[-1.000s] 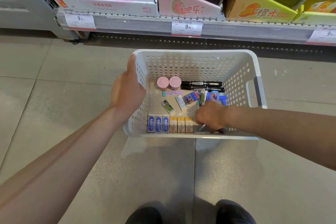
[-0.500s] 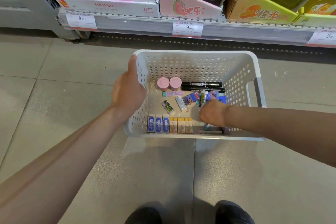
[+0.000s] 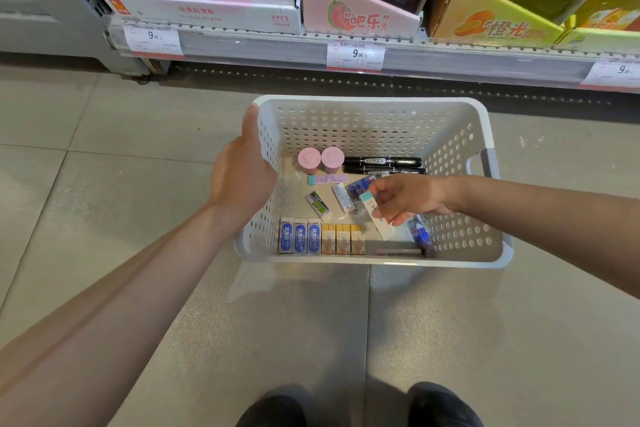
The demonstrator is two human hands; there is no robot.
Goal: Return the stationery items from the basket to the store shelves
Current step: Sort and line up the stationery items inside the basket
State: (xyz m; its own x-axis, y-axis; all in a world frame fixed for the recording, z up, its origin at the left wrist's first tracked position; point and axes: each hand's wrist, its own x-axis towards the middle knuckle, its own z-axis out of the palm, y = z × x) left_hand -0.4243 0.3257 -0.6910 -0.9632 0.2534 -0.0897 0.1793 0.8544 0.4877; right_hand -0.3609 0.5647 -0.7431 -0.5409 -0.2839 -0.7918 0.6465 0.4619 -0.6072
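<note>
Pick step: item lifted from basket.
My right hand (image 3: pixel 407 199) pinches a white teal-capped stick (image 3: pixel 375 215); left hand (image 3: pixel 242 180) grips the white perforated plastic basket (image 3: pixel 381 107); next, find its shelf.

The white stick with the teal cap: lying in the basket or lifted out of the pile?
Lifted. The right hand pinches the stick tilted above the basket floor, not yet past the rim.

open basket (image 3: pixel 374 104) top, shelf (image 3: pixel 415 55) beyond
</note>
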